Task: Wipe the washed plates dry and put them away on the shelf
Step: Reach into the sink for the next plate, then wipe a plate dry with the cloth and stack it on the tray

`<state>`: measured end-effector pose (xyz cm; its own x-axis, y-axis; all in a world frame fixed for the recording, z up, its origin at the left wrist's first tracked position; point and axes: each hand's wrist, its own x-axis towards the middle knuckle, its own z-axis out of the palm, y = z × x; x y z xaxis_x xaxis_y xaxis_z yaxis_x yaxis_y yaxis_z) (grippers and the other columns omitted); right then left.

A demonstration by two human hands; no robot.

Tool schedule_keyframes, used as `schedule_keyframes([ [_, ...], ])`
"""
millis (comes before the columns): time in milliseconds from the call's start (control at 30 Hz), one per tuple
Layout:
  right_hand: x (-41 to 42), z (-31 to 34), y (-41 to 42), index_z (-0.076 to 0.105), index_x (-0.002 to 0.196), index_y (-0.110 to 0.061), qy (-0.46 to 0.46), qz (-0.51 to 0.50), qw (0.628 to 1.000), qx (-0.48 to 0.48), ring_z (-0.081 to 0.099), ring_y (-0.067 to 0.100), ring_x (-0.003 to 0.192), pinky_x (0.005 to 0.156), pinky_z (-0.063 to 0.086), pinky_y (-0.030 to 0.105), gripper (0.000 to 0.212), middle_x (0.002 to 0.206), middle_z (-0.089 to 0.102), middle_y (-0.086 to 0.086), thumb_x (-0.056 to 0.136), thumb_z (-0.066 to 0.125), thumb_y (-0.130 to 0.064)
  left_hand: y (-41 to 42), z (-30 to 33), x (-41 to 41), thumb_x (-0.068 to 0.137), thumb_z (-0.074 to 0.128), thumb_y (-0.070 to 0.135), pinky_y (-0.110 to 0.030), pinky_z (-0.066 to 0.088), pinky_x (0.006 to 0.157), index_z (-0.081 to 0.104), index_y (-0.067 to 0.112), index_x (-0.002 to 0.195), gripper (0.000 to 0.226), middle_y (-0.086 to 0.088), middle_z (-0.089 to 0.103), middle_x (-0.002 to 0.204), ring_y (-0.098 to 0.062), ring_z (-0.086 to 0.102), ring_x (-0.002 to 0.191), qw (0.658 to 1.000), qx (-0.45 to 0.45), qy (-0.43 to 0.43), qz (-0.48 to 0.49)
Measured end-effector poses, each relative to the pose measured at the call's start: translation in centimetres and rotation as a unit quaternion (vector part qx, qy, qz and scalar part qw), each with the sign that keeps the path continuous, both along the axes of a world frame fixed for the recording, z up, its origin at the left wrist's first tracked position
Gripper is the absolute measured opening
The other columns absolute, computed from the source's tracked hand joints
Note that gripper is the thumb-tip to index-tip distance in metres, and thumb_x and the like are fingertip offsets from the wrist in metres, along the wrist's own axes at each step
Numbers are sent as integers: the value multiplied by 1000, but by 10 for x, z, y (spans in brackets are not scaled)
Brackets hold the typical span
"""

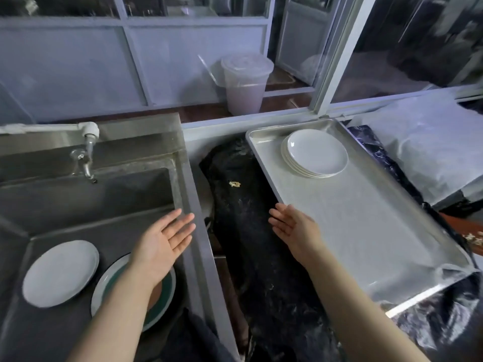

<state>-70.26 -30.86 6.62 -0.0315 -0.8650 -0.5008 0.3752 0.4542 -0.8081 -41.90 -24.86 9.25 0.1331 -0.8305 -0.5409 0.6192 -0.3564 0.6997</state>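
**While both hands wait open, plates lie in two places**

While my palms face up with fingers straight and holding nothing, the steel sink point(109, 184) lies under my left hand point(160, 244), and the big metal tray point(366, 218) under my right hand point(295, 228). A stack of white plates point(315, 154) sits at the tray's far end. One white plate point(61, 273) and a green-rimmed plate point(159, 307) lie in the sink.

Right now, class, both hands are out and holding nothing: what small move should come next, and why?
Probably the left hand should drop to the white plate in the sink and lift it. Both it and the right hand are open and empty, that plate lies uncovered nearest the left hand, and a stack of plates already sits on the tray.
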Motion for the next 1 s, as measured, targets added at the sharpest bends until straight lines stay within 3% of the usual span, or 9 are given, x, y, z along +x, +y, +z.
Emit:
schedule_keyframes([
  [267,105,12,95,70,104,-14,12,52,998,-16,71,22,87,78,53,32,24,100,74,8,97,53,-28,88,2,81,101,41,24,-35,48,86,65,16,111,27,-5,75,102,-22,67,102,1000,7,23,20],
  [500,213,-2,154,69,99,-15,24,88,996,6,69,15,71,67,51,26,18,83,73,3,96,54,-23,181,-12,186,99,46,23,-33,49,80,66,16,108,23,-6,74,105,-20,71,92,996,25,38,76],
  [700,303,-16,187,70,99,-14,48,147,987,47,68,19,76,70,50,29,15,88,74,5,93,59,-23,248,-25,267,98,48,21,-32,47,84,69,19,103,22,-3,75,102,-19,67,98,985,49,30,163],
  [900,369,-30,186,66,103,-10,92,192,973,90,69,17,72,54,54,26,15,80,75,3,93,62,-20,281,-48,323,103,36,22,-33,45,89,63,17,115,30,-3,74,105,-19,63,106,966,72,72,238],
  [1000,394,-52,178,65,99,-11,106,217,963,122,68,21,75,70,57,31,11,81,74,4,91,64,-19,286,-63,339,102,38,21,-33,48,82,65,17,110,28,-3,75,102,-17,69,95,957,93,61,268],
])
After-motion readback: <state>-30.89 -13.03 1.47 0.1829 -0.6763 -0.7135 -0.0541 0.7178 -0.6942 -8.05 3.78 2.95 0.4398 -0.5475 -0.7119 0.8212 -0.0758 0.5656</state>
